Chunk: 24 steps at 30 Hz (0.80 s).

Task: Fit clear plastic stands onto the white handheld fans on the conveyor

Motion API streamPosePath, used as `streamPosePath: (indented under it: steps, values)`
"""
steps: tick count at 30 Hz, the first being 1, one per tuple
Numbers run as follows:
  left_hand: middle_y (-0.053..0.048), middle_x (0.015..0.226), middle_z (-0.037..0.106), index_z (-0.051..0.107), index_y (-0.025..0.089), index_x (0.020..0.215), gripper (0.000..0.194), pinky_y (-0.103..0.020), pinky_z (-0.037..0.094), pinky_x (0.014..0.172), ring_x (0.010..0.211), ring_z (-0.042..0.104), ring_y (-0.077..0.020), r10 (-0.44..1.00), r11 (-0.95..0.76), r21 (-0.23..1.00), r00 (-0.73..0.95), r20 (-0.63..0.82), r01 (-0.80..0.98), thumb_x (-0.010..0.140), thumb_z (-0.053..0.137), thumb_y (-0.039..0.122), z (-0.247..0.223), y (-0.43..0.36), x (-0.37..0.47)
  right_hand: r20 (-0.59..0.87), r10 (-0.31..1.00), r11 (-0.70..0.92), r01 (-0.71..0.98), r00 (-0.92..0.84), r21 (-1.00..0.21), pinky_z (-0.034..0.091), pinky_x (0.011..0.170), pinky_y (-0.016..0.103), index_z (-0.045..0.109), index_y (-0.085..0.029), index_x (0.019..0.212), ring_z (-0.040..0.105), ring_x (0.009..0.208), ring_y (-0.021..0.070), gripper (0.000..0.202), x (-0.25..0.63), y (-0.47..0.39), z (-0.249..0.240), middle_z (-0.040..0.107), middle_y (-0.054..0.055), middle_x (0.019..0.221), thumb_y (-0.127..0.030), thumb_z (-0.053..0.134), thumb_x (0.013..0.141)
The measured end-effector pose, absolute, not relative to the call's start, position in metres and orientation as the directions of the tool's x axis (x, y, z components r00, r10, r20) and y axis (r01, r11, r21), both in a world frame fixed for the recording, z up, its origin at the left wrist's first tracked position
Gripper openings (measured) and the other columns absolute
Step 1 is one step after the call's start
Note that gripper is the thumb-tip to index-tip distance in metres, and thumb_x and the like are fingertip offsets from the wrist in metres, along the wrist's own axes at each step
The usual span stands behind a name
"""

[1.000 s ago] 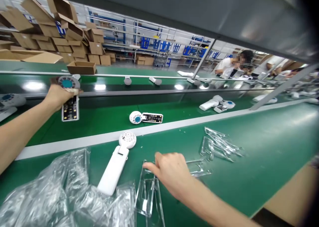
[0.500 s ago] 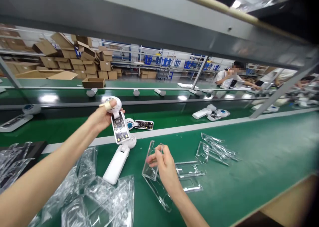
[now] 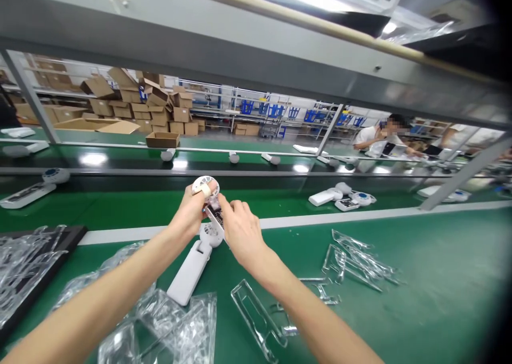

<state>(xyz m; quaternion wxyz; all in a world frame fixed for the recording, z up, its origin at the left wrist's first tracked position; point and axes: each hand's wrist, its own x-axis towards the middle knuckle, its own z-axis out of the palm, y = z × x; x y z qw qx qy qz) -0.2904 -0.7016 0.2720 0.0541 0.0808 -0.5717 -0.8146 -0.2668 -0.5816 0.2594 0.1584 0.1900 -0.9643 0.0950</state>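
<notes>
My left hand (image 3: 191, 207) is wrapped round the round head of a white handheld fan (image 3: 206, 185), a pale band on its thumb. Over the fan's open handle, where a dark circuit board shows, lies my right hand (image 3: 242, 228), its fingers closed on the handle; whether a clear part is under them is hidden. Just below, a second white fan (image 3: 190, 273) rests on the green surface. Clear plastic frames (image 3: 258, 318) are spread beneath my right forearm.
Clear plastic bags (image 3: 192, 326) cover the near left, beside a black tray (image 3: 76, 247) of clear parts. More clear frames (image 3: 356, 260) lie at right. Fans (image 3: 344, 196) sit on the belt beyond the pale strip. A metal beam (image 3: 240, 49) crosses overhead; a person (image 3: 370, 137) is across the line.
My right hand has moved up and left from the clear frames to the fan in my left hand. The held fan is lower and tilted differently; the view has shifted.
</notes>
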Motion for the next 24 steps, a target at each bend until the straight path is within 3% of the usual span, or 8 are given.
streamPosePath:
  steps: [4,7,10,15,20,24]
  values:
    - [0.000,0.075,0.057,0.055,0.019,0.092,0.057,-0.027,0.040,0.054,0.061,0.054,-0.0143,-0.233,-0.318,0.947,-0.972,-0.032,0.045,0.049,0.081,0.047,0.276,-0.699,-0.291,0.365,-0.326,0.870,-0.428,-0.872,-0.243,0.047,0.090,0.040,0.037,-0.013,0.142,0.049,0.104,0.0269,0.053,-0.264,-0.582,0.255,0.055,0.016,0.113,-0.025,0.050,0.092]
    - [-0.001,0.083,0.057,0.052,0.021,0.096,0.058,-0.026,0.040,0.054,0.065,0.053,-0.0134,-0.261,-0.323,0.944,-0.965,-0.027,0.061,0.052,0.081,0.046,0.283,-0.697,-0.287,0.463,-0.299,0.878,-0.431,-0.835,-0.210,0.046,0.093,0.044,0.039,-0.006,0.140,0.048,0.104,0.0291,0.055,-0.265,-0.583,0.250,0.053,0.019,0.116,-0.030,0.051,0.092]
    - [-0.001,0.087,0.057,0.049,0.021,0.099,0.059,-0.027,0.043,0.058,0.070,0.055,-0.0143,-0.280,-0.331,0.940,-0.960,-0.014,0.082,0.054,0.081,0.043,0.286,-0.697,-0.284,0.475,-0.281,0.894,-0.407,-0.834,-0.186,0.046,0.091,0.046,0.039,-0.011,0.141,0.050,0.104,0.0296,0.051,-0.262,-0.587,0.244,0.053,0.019,0.118,-0.028,0.046,0.093]
    - [-0.003,0.096,0.058,0.046,0.023,0.104,0.060,-0.026,0.046,0.068,0.086,0.058,-0.0173,-0.358,-0.253,0.943,-0.926,0.117,0.217,0.056,0.080,0.036,0.280,-0.696,-0.285,0.317,-0.221,0.901,-0.317,-0.922,-0.294,0.050,0.081,0.042,0.023,-0.021,0.149,0.058,0.103,0.0291,0.057,-0.253,-0.595,0.244,0.054,0.016,0.127,-0.028,0.039,0.095]
    - [-0.003,0.102,0.058,0.046,0.024,0.107,0.059,-0.025,0.046,0.073,0.091,0.058,-0.0174,-0.391,-0.147,0.920,-0.876,0.283,0.363,0.059,0.079,0.035,0.280,-0.698,-0.283,0.265,-0.260,0.851,-0.350,-0.929,-0.392,0.049,0.076,0.038,0.013,-0.027,0.151,0.059,0.105,0.0293,0.062,-0.256,-0.592,0.245,0.052,0.014,0.129,-0.030,0.038,0.095]
    - [-0.004,0.105,0.059,0.050,0.024,0.110,0.060,-0.025,0.047,0.074,0.092,0.059,-0.0174,-0.345,-0.304,0.891,-0.911,0.228,0.338,0.060,0.080,0.037,0.276,-0.703,-0.280,0.270,-0.255,0.807,-0.358,-0.929,-0.470,0.050,0.075,0.035,0.009,-0.027,0.152,0.060,0.096,0.0248,0.061,-0.262,-0.585,0.243,0.057,0.011,0.109,-0.029,0.035,0.096]
